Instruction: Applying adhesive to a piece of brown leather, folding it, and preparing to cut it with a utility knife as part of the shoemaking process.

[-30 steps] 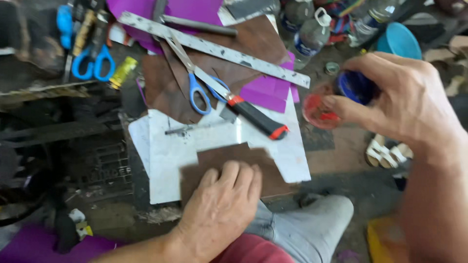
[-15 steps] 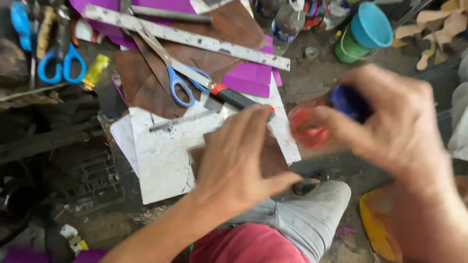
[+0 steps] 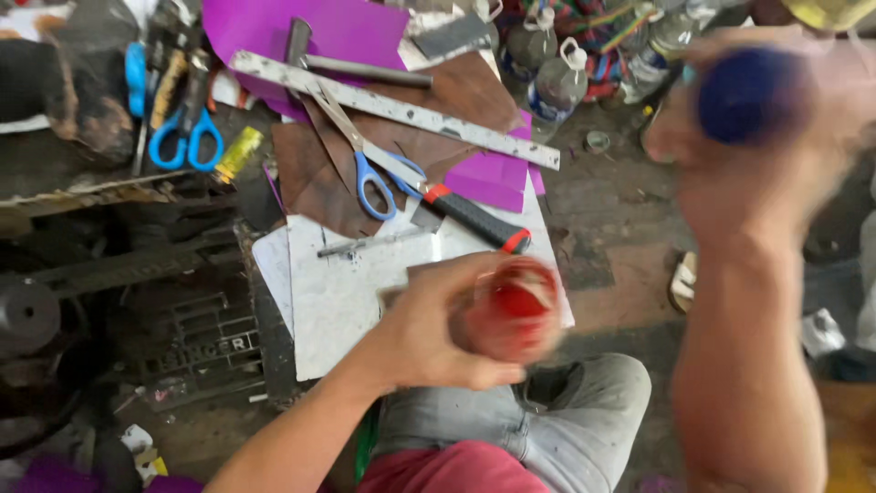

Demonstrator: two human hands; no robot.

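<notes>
The left hand (image 3: 438,324) is curled around a red, blurred round container (image 3: 511,309), fingers wrapped about its side. The right hand (image 3: 757,137), raised and well apart from it, pinches a dark blue cap (image 3: 748,91) in its fingertips; motion blur hides finer detail. Just under and beyond the left hand lies a pale marble slab (image 3: 347,283) with a brown leather piece (image 3: 411,274) partly hidden by the hand. Farther out rest a red-and-black-handled tool (image 3: 474,217), blue-handled scissors (image 3: 370,173), a metal ruler (image 3: 392,108) and purple sheets (image 3: 493,178). Beyond the right hand stand plastic bottles (image 3: 557,87).
</notes>
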